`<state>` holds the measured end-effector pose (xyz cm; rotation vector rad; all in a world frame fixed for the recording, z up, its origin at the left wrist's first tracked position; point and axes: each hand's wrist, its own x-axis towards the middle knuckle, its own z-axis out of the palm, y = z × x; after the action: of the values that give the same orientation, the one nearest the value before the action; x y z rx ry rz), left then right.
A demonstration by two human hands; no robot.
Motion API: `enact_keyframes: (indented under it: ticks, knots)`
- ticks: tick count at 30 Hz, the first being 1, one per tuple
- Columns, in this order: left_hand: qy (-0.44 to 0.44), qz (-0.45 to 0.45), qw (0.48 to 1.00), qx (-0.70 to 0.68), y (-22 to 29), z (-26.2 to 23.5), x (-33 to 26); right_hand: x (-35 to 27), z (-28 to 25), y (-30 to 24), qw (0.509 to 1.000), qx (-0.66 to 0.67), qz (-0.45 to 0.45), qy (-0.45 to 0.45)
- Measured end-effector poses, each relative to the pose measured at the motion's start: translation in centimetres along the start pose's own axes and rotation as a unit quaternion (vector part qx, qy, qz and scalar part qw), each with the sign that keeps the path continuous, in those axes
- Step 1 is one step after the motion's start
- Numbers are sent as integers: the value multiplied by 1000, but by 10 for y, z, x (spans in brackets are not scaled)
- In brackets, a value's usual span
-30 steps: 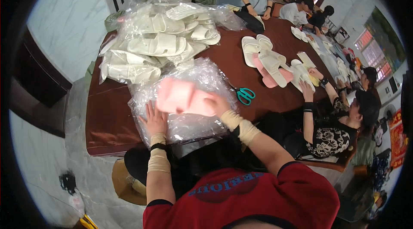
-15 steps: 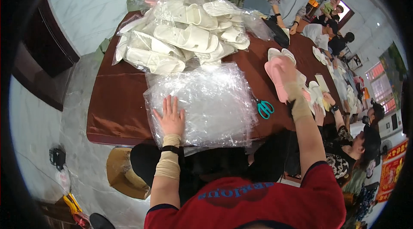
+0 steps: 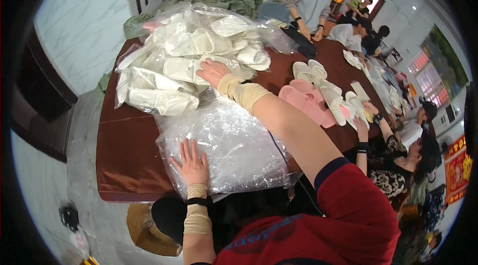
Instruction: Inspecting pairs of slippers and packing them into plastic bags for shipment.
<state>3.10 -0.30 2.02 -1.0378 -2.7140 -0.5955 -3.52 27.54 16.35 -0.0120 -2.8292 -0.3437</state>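
left hand (image 3: 191, 165): flat, fingers spread, pressing the clear plastic bag (image 3: 234, 148)
right hand (image 3: 211, 72): open, holding nothing, resting on bagged white slippers (image 3: 189, 61) just beyond
right of it: 2 pink slippers (image 3: 308, 106)

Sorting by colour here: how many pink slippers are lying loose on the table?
2, side by side on the table right of the right hand's forearm: one nearer the person, one behind it. White slippers overlap them, so more may be hidden.

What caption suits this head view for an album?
Left hand flat on clear plastic bags, right hand on bagged white slippers.
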Motion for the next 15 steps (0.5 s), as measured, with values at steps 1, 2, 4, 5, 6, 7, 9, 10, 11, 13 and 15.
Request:
enact_keyframes:
  ticks: [1,2,4,5,6,7,9,10,11,13,15]
  knots:
    - [-1,7,1000,-2,0,0,1,-3,-10,4,1000,-3,7,-1]
    - [10,11,1000,1,3,0,3,-8,-23,12,999,31,15,23]
    - [18,16,1000,9,6,0,4,-23,-46,23,991,102,31,77]
    - [19,19,1000,6,5,2,5,-31,-58,27,992,97,33,78]
    - [21,19,1000,10,4,5,5,-40,-75,27,987,117,42,101]
    - [22,18,999,18,2,5,5,-48,-89,28,981,139,49,126]
    - [16,20,999,20,3,5,5,-67,-118,35,974,163,70,142]
    - [26,22,999,22,2,7,5,-76,-130,38,965,191,88,157]
    - [36,25,999,23,2,9,4,-84,-141,41,965,188,91,158]
    - [36,28,999,25,2,10,3,-100,-167,43,916,326,204,110]
    - [35,28,999,28,1,10,1,-119,-181,43,865,419,263,81]
